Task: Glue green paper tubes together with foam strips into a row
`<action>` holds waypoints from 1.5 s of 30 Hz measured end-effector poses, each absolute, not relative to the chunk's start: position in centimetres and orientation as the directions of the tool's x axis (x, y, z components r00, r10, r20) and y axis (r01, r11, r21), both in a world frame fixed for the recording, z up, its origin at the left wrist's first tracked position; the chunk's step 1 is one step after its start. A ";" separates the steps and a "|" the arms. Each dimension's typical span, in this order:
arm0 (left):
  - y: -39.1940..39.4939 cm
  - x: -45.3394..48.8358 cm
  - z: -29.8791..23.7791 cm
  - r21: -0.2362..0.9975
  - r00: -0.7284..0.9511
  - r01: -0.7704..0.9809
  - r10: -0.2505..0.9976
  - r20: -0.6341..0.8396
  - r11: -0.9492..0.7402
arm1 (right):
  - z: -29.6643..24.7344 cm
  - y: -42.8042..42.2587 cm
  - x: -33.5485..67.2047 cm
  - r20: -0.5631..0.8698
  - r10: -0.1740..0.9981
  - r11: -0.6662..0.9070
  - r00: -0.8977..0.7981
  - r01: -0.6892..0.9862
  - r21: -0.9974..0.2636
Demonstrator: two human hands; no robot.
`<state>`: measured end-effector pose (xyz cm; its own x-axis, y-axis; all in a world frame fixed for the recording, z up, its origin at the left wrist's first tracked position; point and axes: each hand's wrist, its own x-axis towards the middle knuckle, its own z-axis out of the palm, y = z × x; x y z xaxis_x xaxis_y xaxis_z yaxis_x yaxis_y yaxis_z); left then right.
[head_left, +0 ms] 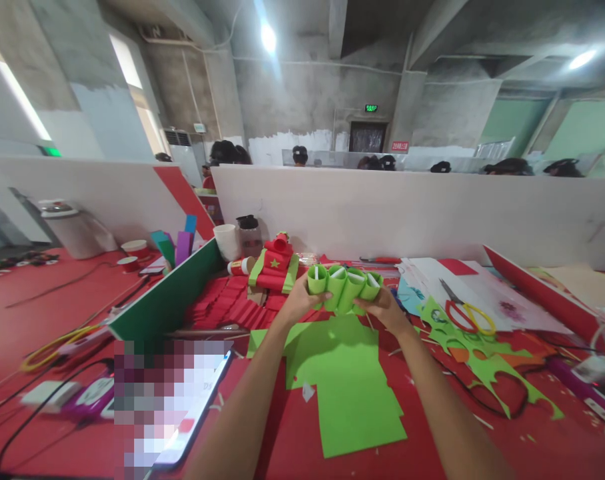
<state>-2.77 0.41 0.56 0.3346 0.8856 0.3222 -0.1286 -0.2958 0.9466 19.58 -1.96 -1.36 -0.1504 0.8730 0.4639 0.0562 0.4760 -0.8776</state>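
Note:
Between my two hands I hold a row of several rolled green foam tubes (351, 291), side by side, with white strips showing in their open tops. My left hand (307, 300) is closed on the left end of the row, its thumb across the front. On the right end, my right hand (385, 308) grips the last tube. Below them lie flat green foam sheets (357, 400) on the red table. Behind my left hand stands a red and green foam model (277, 263) with a yellow star, beside piles of folded red foam pieces (227, 300).
Scissors with red and yellow handles (470, 315) lie on green offcuts (487, 367) at right. A phone (192, 407) is at left, near a green divider (167, 293). A white cup (226, 241) and dark-lidded jar (249, 237) stand before the white partition (382, 207). Other people sit beyond it.

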 end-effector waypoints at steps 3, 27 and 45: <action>0.5 -2.8 0.4 0.939 0.358 -0.138 0.868 0.345 -0.316 | -1.2 -1.8 19.6 0.501 0.853 0.520 -0.144 0.160 -0.839; 0.9 -3.5 -0.1 0.990 0.165 0.139 0.986 -0.040 0.017 | -3.6 -0.3 20.2 0.258 0.966 0.249 0.002 0.249 -0.936; 2.8 -4.9 -2.7 0.535 0.178 0.836 0.982 -0.060 -0.119 | -4.7 -1.0 20.9 0.018 0.981 0.119 -0.192 0.525 -0.843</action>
